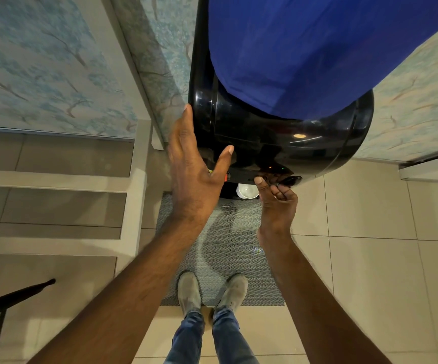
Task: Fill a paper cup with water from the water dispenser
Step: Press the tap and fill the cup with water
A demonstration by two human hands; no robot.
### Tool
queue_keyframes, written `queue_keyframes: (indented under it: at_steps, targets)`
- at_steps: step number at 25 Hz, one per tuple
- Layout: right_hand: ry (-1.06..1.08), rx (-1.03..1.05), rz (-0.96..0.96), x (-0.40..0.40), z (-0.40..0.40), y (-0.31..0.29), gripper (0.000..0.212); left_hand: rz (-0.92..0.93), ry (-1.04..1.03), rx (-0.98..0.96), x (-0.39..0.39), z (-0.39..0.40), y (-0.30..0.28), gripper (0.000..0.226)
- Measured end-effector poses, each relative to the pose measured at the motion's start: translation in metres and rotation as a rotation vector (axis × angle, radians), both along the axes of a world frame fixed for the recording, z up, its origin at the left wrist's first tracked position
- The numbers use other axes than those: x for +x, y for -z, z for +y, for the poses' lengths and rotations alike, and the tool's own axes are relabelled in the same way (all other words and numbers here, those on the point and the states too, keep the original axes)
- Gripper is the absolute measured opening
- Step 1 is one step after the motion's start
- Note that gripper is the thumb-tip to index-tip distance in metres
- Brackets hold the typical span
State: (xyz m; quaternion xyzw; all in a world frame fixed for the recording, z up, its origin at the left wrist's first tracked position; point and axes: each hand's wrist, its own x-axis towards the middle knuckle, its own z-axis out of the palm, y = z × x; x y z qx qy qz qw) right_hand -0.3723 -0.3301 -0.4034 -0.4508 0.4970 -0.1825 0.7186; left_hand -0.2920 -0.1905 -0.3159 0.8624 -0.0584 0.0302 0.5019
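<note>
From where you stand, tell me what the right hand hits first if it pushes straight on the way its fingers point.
Probably the black dispenser front: the right hand has its fingers curled at the lower edge, near a tap lever; depth is unclear.

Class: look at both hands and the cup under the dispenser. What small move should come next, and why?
Probably press the tap with the right hand: its fingertips sit at the dispenser front edge, directly above the white paper cup standing below. The left hand, open, rests flat against the dispenser's side, seemingly steadying it.

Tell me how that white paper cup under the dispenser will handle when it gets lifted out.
The paper cup probably has thin walls, so a hard squeeze could buckle it. It sits open-topped under the black water dispenser, so any water inside may slosh out if tilted. Its fill level can't be told, so weight is uncertain.
</note>
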Motion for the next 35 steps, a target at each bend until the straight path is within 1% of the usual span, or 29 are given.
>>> queue_keyframes:
  at_steps: [3, 6, 8, 10, 13, 15, 18, 20, 22, 26, 30, 33, 35]
  targets:
    - [0.007, -0.066, -0.043, -0.007, 0.0, 0.01, 0.049, -0.007, -0.003, -0.009, 0.0, 0.0, 0.002, 0.094]
    - [-0.057, -0.158, -0.04, -0.016, 0.0, 0.028, 0.05, -0.019, -0.01, -0.011, 0.0, -0.001, 0.004, 0.094]
    - [-0.14, -0.216, 0.055, -0.021, 0.001, 0.04, 0.054, -0.026, -0.016, -0.017, 0.0, -0.001, 0.005, 0.094]
    - [-0.253, -0.298, 0.19, -0.024, 0.002, 0.054, 0.061, -0.024, -0.018, -0.029, 0.0, -0.002, 0.007, 0.094]
    - [-0.422, -0.517, 0.38, -0.02, -0.004, 0.079, 0.08, -0.028, -0.023, -0.058, 0.0, -0.002, 0.01, 0.095]
    - [-0.506, -0.619, 0.419, -0.012, -0.008, 0.091, 0.088, -0.039, -0.02, -0.059, 0.001, -0.001, 0.014, 0.094]
    - [-0.576, -0.689, 0.421, 0.002, -0.014, 0.105, 0.089, -0.053, -0.007, -0.067, 0.001, 0.0, 0.019, 0.094]
    - [-0.595, -0.697, 0.408, 0.008, -0.016, 0.114, 0.09, -0.06, 0.002, -0.091, 0.001, 0.0, 0.021, 0.093]
    - [-0.588, -0.69, 0.399, 0.013, -0.016, 0.122, 0.088, -0.066, -0.001, -0.098, 0.0, 0.001, 0.023, 0.092]
    - [-0.523, -0.704, 0.317, 0.012, -0.015, 0.126, 0.069, -0.065, -0.006, -0.093, -0.001, 0.001, 0.024, 0.092]
    - [-0.518, -0.66, 0.306, 0.014, -0.013, 0.125, 0.06, -0.053, -0.004, -0.097, -0.002, 0.001, 0.022, 0.092]
    - [-0.515, -0.617, 0.298, 0.014, -0.01, 0.127, 0.057, -0.06, -0.007, -0.087, -0.002, 0.001, 0.022, 0.093]
    - [-0.514, -0.598, 0.293, 0.013, -0.009, 0.129, 0.059, -0.069, -0.006, -0.081, -0.002, 0.001, 0.022, 0.094]
